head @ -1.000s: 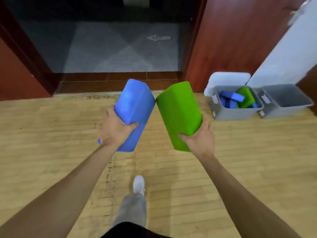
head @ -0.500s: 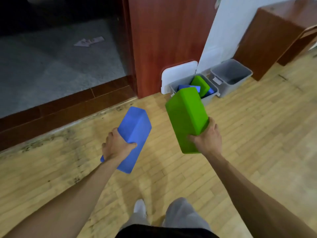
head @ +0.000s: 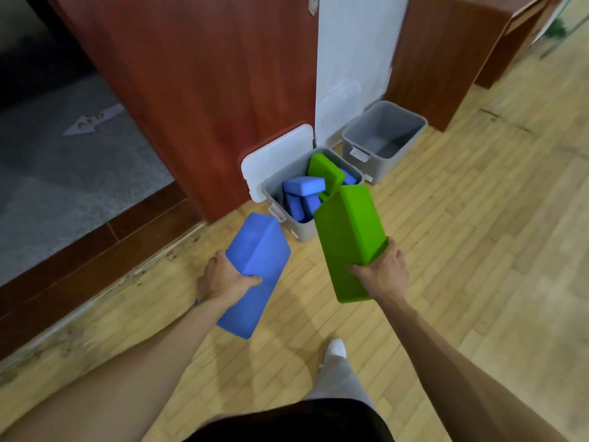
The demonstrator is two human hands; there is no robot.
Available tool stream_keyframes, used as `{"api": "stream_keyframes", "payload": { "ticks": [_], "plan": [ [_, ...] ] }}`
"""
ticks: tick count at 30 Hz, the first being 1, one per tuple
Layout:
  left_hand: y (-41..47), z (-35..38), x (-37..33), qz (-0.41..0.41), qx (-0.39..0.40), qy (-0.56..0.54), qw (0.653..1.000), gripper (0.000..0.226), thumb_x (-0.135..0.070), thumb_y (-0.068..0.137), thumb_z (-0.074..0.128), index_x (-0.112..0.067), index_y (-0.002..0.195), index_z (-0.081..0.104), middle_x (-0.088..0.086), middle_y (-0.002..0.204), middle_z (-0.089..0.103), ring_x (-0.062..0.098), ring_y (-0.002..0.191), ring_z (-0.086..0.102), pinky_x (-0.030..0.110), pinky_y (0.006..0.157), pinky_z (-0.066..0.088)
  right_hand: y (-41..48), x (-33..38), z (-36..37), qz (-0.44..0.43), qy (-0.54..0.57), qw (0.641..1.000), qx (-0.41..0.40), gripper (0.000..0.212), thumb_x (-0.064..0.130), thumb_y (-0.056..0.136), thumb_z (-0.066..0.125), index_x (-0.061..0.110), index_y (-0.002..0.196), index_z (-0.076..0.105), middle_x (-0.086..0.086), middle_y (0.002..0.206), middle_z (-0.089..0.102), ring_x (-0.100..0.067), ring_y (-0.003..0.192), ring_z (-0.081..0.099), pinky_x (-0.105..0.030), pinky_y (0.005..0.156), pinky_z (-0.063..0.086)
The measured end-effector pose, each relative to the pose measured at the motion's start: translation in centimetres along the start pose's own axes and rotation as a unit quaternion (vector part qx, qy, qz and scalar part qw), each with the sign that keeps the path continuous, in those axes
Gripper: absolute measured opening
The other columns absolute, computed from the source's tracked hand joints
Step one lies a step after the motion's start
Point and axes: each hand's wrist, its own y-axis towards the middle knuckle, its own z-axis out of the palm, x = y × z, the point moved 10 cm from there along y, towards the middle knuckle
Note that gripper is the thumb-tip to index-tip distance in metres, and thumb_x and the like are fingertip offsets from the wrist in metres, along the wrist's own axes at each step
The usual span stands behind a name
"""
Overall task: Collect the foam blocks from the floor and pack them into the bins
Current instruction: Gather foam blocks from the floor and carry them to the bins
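— Wooden floor (head: 478,250); what's held?
— Left grip (head: 223,279) clasps a blue block (head: 255,269); right grip (head: 382,272) clasps a green block (head: 347,237), near the part-filled bin (head: 299,231). Arrow marking's (head: 92,121) writing is unreadable.

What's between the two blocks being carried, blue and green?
In the head view, bare wooden floor shows between the blue block and the green block, with the near corner of the part-filled bin at the gap's far end.

Both arms extended; left hand (head: 223,282) grips blue block (head: 256,250); right hand (head: 384,272) grips green block (head: 347,231).
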Motion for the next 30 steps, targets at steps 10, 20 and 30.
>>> {"api": "stream_keyframes", "payload": {
  "ticks": [10,20,30],
  "plan": [
    [15.2,-1.9,-19.4,0.023,-0.020,-0.111,0.993,0.082,-0.041,0.062,0.084,-0.014,0.128,0.042,0.004,0.123,0.052,0.030,0.110,0.055,0.037,0.078,0.044,18.0,1.5,-2.1,0.034,-0.042,0.997,0.052,0.103,0.042,0.065,0.082,0.013,0.144,0.024,-0.012,0.130,0.048,-0.033,0.120,0.050,-0.049,0.100,0.044],
    [35.3,0.0,-24.6,-0.022,-0.005,-0.176,0.984,0.083,-0.042,0.055,0.086,-0.011,0.122,0.047,0.004,0.118,0.058,0.030,0.105,0.060,0.037,0.076,0.050,35.8,8.5,3.0,0.070,-0.119,0.987,0.082,0.098,0.042,0.065,0.080,0.013,0.142,0.026,-0.012,0.129,0.048,-0.033,0.119,0.051,-0.046,0.099,0.044],
    [47.4,4.1,-25.3,-0.160,0.036,-0.172,0.971,0.083,-0.048,0.072,0.078,-0.007,0.133,0.040,0.012,0.135,0.028,0.032,0.121,0.044,0.040,0.094,0.040,52.9,18.3,7.9,0.059,-0.116,0.985,0.109,0.093,0.034,0.070,0.076,0.009,0.144,0.025,-0.014,0.133,0.038,-0.036,0.125,0.043,-0.049,0.101,0.037]
  ]
}}
